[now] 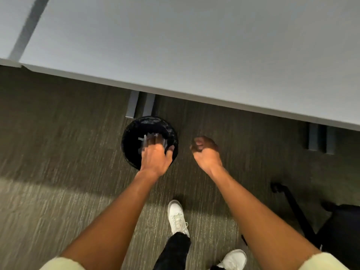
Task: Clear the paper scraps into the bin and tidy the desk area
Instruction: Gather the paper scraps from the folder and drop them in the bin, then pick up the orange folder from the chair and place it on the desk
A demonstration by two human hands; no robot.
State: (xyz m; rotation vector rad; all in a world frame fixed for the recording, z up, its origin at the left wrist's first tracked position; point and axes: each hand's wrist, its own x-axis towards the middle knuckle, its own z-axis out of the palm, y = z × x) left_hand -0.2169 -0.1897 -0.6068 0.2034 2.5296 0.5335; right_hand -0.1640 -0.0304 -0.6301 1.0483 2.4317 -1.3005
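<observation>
A round black bin [134, 133] stands on the carpet just below the front edge of the grey desk [194, 45]. My left hand [155, 158] hovers over the bin's mouth with its fingers spread and blurred. Pale paper scraps [152, 137] show inside the bin beyond the fingertips; whether any still touch the hand is unclear. My right hand [204, 151] is curled into a loose fist over the carpet to the right of the bin, with nothing visible in it.
Grey desk legs [140, 104] stand right behind the bin, and another pair [319, 139] at the right. A black office chair [321, 221] sits at the lower right. My white shoes [177, 215] are on the carpet below the hands.
</observation>
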